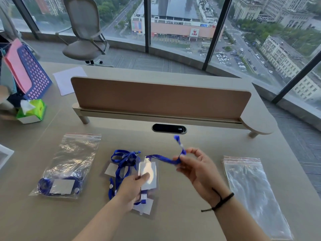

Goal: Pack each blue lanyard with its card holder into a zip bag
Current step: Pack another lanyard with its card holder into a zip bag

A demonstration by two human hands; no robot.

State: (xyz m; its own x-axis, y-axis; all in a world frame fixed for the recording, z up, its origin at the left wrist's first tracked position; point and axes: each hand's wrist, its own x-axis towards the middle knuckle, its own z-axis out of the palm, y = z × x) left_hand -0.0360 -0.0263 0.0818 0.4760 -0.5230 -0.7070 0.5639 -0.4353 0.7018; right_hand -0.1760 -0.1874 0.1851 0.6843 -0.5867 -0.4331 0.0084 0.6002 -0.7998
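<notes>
Pinching the blue lanyard (162, 158), right fingers (179, 158); left hand (133, 184) grips card holder (149, 174).

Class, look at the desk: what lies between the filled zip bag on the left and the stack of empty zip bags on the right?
In the head view, a pile of lanyards with card holders, plus both hands: left hand, right hand.

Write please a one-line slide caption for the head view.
Left hand holds a card holder, right hand pinches its blue lanyard; one packed bag lies left, empty bags right.
</notes>
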